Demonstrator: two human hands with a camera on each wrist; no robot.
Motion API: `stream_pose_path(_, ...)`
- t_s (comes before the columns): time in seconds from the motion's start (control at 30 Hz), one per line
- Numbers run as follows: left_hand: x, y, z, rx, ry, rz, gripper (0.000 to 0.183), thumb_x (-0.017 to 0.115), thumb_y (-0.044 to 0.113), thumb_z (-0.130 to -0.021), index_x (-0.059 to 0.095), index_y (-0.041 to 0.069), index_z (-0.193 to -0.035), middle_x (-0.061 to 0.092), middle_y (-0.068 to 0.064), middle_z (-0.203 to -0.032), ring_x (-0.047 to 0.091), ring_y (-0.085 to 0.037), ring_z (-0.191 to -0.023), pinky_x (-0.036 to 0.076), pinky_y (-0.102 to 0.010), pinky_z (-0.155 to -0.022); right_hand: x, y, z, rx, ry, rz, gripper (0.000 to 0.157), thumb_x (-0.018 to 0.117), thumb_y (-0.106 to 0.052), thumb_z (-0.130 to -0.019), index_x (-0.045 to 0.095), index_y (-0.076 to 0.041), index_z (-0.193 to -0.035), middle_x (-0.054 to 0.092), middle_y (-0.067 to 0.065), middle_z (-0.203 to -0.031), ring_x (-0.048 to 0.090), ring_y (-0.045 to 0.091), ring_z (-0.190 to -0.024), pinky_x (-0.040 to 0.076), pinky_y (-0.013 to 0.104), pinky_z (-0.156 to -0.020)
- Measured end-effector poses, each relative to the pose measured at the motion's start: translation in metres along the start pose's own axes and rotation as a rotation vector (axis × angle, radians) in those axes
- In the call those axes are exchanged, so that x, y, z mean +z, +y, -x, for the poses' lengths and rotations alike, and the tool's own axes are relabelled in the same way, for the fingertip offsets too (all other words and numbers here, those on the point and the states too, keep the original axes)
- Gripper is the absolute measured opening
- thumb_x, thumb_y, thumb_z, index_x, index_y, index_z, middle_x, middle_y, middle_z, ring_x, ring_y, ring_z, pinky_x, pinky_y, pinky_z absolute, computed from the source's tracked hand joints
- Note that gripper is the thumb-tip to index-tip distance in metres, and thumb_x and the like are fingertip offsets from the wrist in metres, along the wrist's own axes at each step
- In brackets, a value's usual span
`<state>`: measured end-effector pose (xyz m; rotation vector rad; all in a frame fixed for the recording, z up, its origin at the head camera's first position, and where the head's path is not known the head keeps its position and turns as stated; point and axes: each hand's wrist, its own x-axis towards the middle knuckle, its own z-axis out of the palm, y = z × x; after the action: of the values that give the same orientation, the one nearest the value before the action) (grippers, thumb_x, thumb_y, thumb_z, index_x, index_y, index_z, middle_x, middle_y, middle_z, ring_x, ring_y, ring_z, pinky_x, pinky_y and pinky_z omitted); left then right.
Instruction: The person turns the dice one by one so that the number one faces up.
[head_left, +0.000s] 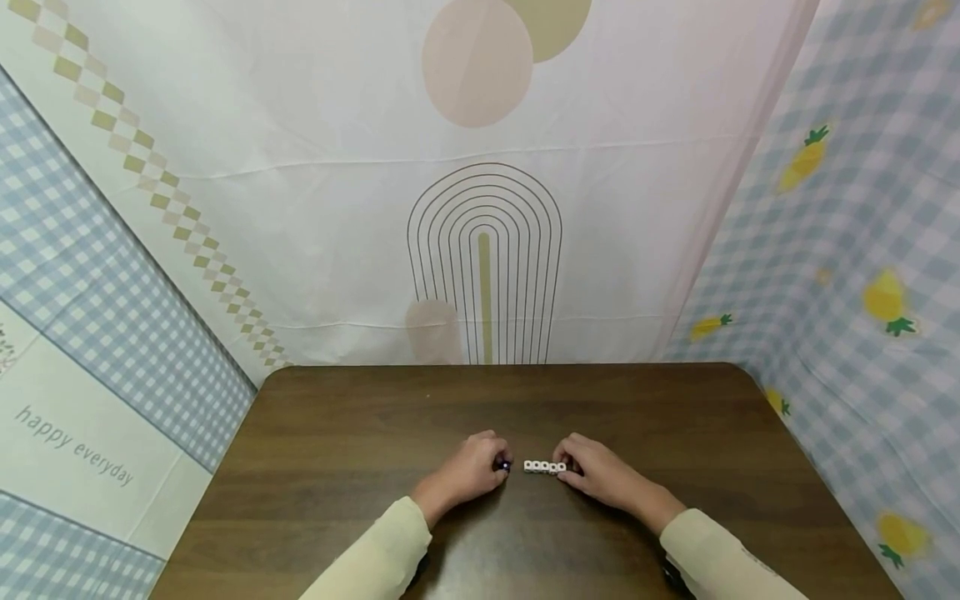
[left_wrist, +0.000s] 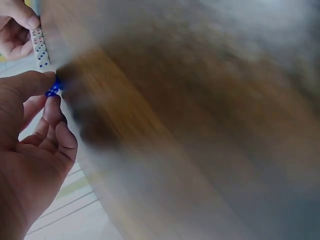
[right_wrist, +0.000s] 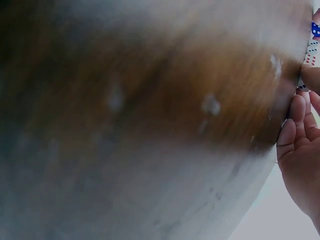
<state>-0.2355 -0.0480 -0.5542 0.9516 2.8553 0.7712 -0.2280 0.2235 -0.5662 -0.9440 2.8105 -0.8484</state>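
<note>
A row of several white dice lies on the brown table, set side by side between the two hands. Just left of the row, the left hand pinches a blue die with white dots between thumb and fingertip. A small gap separates the blue die from the row's left end. At the other end, the right hand pinches the last white die between thumb and fingers, which partly cover it. Blue and red dots show on the white dice in both wrist views.
The wooden table reaches back to a white patterned cloth. Blue checked cloths hang to the left and right, the right cloth printed with yellow fruit. Both wrist views show the tabletop blurred and close.
</note>
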Motion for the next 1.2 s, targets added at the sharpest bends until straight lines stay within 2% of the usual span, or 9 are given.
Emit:
stream_pose_path(0.3,0.004,0.009,-0.006,0.003,0.013,0.000,0.011,0.078,0.009,-0.080,0.072,0.012,-0.088,0.060,0.003,-0.084,0.053,-0.006,-0.076,0.046,-0.021,-0.068,0.002,-0.002,0.001,-0.008,0.018,-0.001,0.018,0.078,-0.010,-0.090,0.063,-0.018,-0.097,0.054,-0.007,-0.090,0.050,0.001,-0.079,0.047,0.022,-0.068)
stream_pose_path(0.5,0.007,0.013,-0.008,0.002,0.022,0.005,0.011,0.078,0.009,-0.079,0.072,0.013,-0.087,0.058,0.005,-0.082,0.052,-0.005,-0.074,0.044,-0.020,-0.066,0.002,-0.002,0.002,0.018,-0.004,-0.025,0.017,0.077,-0.011,-0.091,0.064,-0.017,-0.099,0.054,-0.006,-0.091,0.051,0.002,-0.080,0.047,0.022,-0.069)
stream_pose_path(0.73,0.009,0.015,-0.009,-0.020,-0.013,0.003,0.011,0.080,0.012,-0.082,0.071,0.014,-0.088,0.055,0.008,-0.081,0.048,-0.004,-0.073,0.042,-0.020,-0.065,0.003,-0.002,0.001,-0.001,0.014,-0.028,0.018,0.079,-0.012,-0.089,0.063,-0.016,-0.097,0.054,-0.005,-0.089,0.051,0.003,-0.078,0.047,0.021,-0.068)
stream_pose_path(0.93,0.010,0.016,-0.011,-0.013,-0.020,-0.005,0.012,0.082,0.015,-0.082,0.070,0.015,-0.086,0.056,0.007,-0.081,0.048,-0.003,-0.073,0.042,-0.020,-0.066,0.004,-0.003,0.001,-0.030,0.051,-0.014,0.018,0.081,-0.013,-0.088,0.063,-0.015,-0.092,0.054,-0.004,-0.086,0.050,0.004,-0.076,0.046,0.021,-0.065)
stream_pose_path(1.2,0.012,0.018,-0.013,-0.013,-0.024,-0.001,0.013,0.083,0.016,-0.083,0.070,0.014,-0.084,0.056,0.005,-0.081,0.046,-0.003,-0.070,0.041,-0.019,-0.064,0.003,-0.008,0.001,0.014,0.028,0.014,0.016,0.078,-0.016,-0.091,0.062,-0.016,-0.093,0.051,-0.007,-0.087,0.046,0.001,-0.074,0.044,0.021,-0.065)
